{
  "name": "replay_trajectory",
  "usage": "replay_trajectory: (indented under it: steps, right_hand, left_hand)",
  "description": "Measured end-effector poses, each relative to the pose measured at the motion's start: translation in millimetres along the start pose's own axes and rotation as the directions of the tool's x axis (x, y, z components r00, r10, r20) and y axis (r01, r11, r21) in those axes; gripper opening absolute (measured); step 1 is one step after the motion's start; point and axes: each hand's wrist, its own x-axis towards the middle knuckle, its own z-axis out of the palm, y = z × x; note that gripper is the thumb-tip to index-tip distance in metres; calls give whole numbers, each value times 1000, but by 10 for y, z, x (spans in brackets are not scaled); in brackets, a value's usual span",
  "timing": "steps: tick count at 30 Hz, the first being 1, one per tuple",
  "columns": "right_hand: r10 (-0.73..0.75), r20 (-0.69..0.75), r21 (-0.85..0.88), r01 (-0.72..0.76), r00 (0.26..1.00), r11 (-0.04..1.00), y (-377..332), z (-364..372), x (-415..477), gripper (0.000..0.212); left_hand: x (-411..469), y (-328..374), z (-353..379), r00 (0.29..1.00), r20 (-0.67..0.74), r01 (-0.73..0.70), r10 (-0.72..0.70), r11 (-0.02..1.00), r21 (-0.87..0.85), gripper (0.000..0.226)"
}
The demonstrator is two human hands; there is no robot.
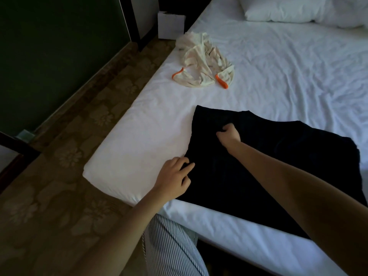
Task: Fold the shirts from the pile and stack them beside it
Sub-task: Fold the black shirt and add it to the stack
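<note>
White bed (278,76): right hand (229,134) grips black shirt (264,172), left hand (173,177) touches.

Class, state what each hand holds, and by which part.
Right hand pinches the black shirt by a fold of upper fabric; left hand touches its side edge, grip unclear.

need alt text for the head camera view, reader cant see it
A person's hands work a black shirt spread on a white bed: the right hand bunches fabric near its top, and the left hand rests on its left edge. A crumpled cream shirt with orange trim lies farther up the bed.
</note>
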Motion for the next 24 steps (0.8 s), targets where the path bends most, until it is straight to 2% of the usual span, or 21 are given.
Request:
replay_trajectory:
  steps: [1,2,3,4,5,6,7,8,9,12,15,16,17,18,20,22,24]
  right_hand:
    - [-142,-102,-150,126,985,981,-17,44,-77,43]
    - [-338,-173,-270,285,925,920,-28,86,-164,43]
    - [-543,-174,-356,462,821,812,-22,129,-233,44]
    - [-701,-90,-414,614,707,672,10,183,-267,48]
    - [-775,88,-458,717,625,526,44,236,-295,53]
    - [-740,300,-497,761,602,417,87,287,-301,54]
    - [-617,466,-544,755,634,365,130,333,-290,54]
    - [-477,538,-593,714,695,372,166,371,-253,53]
    - [-381,538,-628,659,752,415,173,386,-218,53]
    - [-290,425,-690,514,857,509,139,401,-109,52]
    - [-247,386,-684,455,889,570,101,364,-97,53]
    - [-269,363,-675,451,892,583,122,351,-142,54]
    - [-313,329,-660,454,891,598,163,343,-204,54]
    - [-386,285,-638,474,877,606,223,345,-275,54]
    - [-586,190,-583,571,788,578,377,360,-494,54]
    - [-728,168,-504,693,664,516,459,399,-744,51]
    - [-788,188,-411,775,586,479,512,478,-941,42]
  left_hand:
    - [-8,1,-16,1000,-14,10,-10,1000,-24,41]
    - [-19,0,-15,1000,-13,5,-6,999,-34,43]
    - [-31,16,-6,1000,13,-8,9,999,-35,44]
    - [-41,43,12,998,53,-27,28,999,-28,46]
    - [-53,84,38,994,96,-43,44,999,-18,48]
    - [-68,124,69,991,123,-47,48,999,-7,49]
    - [-92,153,100,990,137,-36,36,999,-1,50]
    - [-118,170,116,990,143,-19,19,1000,-1,50]
    - [-146,177,119,989,149,-7,8,1000,-9,50]
    - [-215,142,106,983,179,-27,43,995,-94,48]
    - [-252,115,90,990,133,-5,45,959,-285,41]
    - [-237,124,62,994,105,62,-23,919,-389,37]
    - [-211,135,37,984,90,177,-153,833,-524,34]
    - [-165,152,-3,942,100,304,-320,691,-656,33]
    - [4,172,-106,780,150,454,-607,385,-803,26]
    - [250,105,-173,621,145,519,-770,266,-813,17]
    - [579,-33,-241,504,213,591,-837,155,-791,21]
